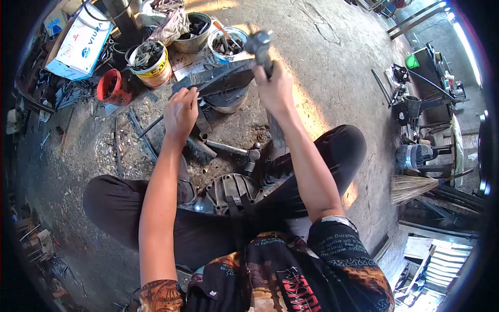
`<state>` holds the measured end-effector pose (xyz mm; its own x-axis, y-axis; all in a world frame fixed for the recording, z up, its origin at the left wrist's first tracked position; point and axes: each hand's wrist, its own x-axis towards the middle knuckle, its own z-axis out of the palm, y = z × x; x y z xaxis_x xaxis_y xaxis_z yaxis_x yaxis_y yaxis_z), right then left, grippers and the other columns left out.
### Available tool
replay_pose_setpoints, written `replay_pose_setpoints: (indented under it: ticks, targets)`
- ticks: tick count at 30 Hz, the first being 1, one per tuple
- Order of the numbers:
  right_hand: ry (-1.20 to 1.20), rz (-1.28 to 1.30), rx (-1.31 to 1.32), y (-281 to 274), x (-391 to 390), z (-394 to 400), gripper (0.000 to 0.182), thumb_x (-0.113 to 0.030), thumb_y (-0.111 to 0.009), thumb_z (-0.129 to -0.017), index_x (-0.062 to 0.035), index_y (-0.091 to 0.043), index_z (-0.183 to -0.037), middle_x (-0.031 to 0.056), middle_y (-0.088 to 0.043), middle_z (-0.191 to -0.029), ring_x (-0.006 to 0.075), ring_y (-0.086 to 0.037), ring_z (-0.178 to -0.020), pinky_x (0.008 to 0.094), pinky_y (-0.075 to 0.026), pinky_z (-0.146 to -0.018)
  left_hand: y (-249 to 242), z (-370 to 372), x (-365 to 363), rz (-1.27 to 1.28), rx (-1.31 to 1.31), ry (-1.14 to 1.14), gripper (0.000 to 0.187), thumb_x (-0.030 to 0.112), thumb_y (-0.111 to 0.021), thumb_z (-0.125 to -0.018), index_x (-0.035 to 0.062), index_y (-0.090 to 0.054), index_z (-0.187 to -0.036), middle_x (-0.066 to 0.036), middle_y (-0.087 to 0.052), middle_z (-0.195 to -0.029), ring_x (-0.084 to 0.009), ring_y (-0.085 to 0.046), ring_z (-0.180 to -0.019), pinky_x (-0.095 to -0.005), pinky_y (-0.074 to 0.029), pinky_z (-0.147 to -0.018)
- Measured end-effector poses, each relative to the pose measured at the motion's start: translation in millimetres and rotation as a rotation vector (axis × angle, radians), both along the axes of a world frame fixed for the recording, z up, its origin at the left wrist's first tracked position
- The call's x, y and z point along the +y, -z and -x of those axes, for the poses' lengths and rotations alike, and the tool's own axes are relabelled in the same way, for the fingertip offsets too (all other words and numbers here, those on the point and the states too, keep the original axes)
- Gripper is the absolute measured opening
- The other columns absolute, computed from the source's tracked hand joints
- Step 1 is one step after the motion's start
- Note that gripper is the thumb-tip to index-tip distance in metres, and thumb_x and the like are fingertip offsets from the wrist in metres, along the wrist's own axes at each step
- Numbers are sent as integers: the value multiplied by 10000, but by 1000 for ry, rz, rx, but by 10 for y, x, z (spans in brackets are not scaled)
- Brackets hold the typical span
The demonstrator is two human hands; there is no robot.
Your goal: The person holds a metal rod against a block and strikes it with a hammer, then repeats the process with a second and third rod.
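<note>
My right hand (275,88) is wrapped around a hammer (260,44), its head raised above the fist and its handle running down below. In front of me is a dark, curved piece of metal (231,80) on a rounded base. My left hand (182,112) is closed at its left end, gripping a long dark metal strip (215,80) that lies across it. A thin dark rod (150,126) shows below that hand. Between my legs, a second hammer (228,148) lies on the ground, with a ribbed metal casting (230,190) closer to me.
Beyond the metal piece stand a white bucket of scraps (227,44), a yellow-and-white bucket (150,65) and a red bucket (114,88). A white-and-blue box (80,44) sits farther left. At right are a motor (413,156) and a straw broom (413,188).
</note>
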<state>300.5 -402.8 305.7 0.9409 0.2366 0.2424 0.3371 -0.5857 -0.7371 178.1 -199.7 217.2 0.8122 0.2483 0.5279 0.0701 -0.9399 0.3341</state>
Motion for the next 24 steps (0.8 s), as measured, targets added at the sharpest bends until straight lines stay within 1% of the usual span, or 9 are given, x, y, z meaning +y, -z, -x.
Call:
replay_pose_setpoints:
  ticks: [4, 6, 7, 12, 15, 17, 19, 20, 24]
  targets:
    - [-27, -259, -125, -290, 40, 167, 424, -335, -659, -934, 76, -584, -864, 228, -628, -678, 308, -646, -621, 450, -490, -591, 78, -47, 0, -13, -81, -6, 132, 121, -686, -898, 44, -706, -1003, -106, -642, -833, -320, -663, -772, -410, -540, -669]
    - [-19, -21, 0, 154, 22, 26, 458, -331, -639, -945, 117, -565, -887, 332, -613, -698, 478, -672, -747, 512, -493, -660, 62, -20, 16, -11, -68, 7, 135, 120, -683, -899, 44, -710, -1007, -106, -645, -839, -320, -665, -779, -410, -540, -674]
    - [47, 148, -27, 394, 23, -35, 488, -342, -620, -957, 145, -579, -948, 322, -630, -702, 466, -678, -735, 506, -510, -684, 59, -8, -6, -8, -55, 25, 138, 120, -680, -901, 44, -715, -1011, -107, -648, -846, -320, -666, -786, -410, -541, -678]
    - [116, -50, 433, 114, -114, -97, 586, -437, -671, -926, 143, -632, -852, 251, -662, -706, 352, -683, -678, 483, -519, -663, 43, 0, -18, 37, -72, 16, 149, 124, -667, -911, 49, -713, -1032, -109, -649, -860, -327, -666, -801, -426, -541, -688]
    - [78, 44, 282, 381, -154, -211, 610, -513, -659, -915, 95, -635, -883, 195, -637, -690, 265, -637, -630, 445, -486, -579, 50, -28, -32, 44, -74, 3, 145, 124, -667, -912, 53, -714, -1030, -113, -649, -865, -330, -668, -806, -426, -542, -689]
    - [102, 87, 280, 345, -157, -224, 601, -506, -659, -917, 94, -638, -885, 194, -641, -697, 268, -637, -631, 441, -491, -593, 49, -31, -28, 66, -71, 22, 145, 123, -668, -911, 52, -714, -1028, -114, -651, -869, -334, -668, -804, -429, -542, -688]
    - [72, -38, 329, 168, -128, -130, 595, -440, -671, -927, 152, -614, -891, 271, -653, -715, 355, -681, -694, 475, -511, -658, 22, -23, -20, 89, -63, 34, 144, 122, -669, -910, 51, -715, -1027, -116, -652, -873, -338, -667, -802, -431, -541, -687]
    - [71, -40, 329, 176, -118, -158, 595, -440, -671, -927, 152, -614, -891, 271, -653, -715, 355, -681, -694, 475, -511, -658, 22, -25, -23, 96, -74, 38, 144, 110, -680, -904, 41, -722, -1023, -125, -661, -875, -351, -666, -786, -430, -536, -671]
    - [67, 10, 136, 218, -99, -201, 578, -425, -664, -930, 150, -612, -896, 293, -657, -728, 402, -680, -690, 478, -517, -663, 28, -33, 7, 51, -62, 42, 148, 122, -676, -906, 45, -716, -1026, -117, -653, -875, -341, -667, -798, -427, -541, -688]
